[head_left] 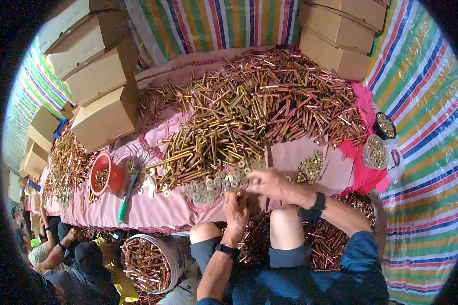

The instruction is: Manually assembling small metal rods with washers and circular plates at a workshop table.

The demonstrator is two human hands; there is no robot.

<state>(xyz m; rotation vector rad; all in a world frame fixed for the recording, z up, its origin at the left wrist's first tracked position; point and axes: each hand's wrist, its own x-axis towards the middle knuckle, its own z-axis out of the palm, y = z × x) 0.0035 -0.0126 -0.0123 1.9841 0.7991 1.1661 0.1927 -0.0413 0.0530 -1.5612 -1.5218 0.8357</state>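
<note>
A pink cloth-covered tabletop (152,206) carries a great heap of long brass and copper-coloured metal tubes (249,107), spreading from its middle to the far edge. Tan cardboard boxes (104,81) are stacked along the left and at the far right corner. Below the near edge stands a white plastic bucket (180,262) full of tubes, and an orange plastic cup (103,174) sits left of the heap. At the heap's near foot lies a cluster of small round brass discs (211,187). The right hand (269,184) rests curled on the discs, fingers pinching among them. The left hand (236,209), just beside it at the table edge, is closed narrow; what it holds cannot be told.
</note>
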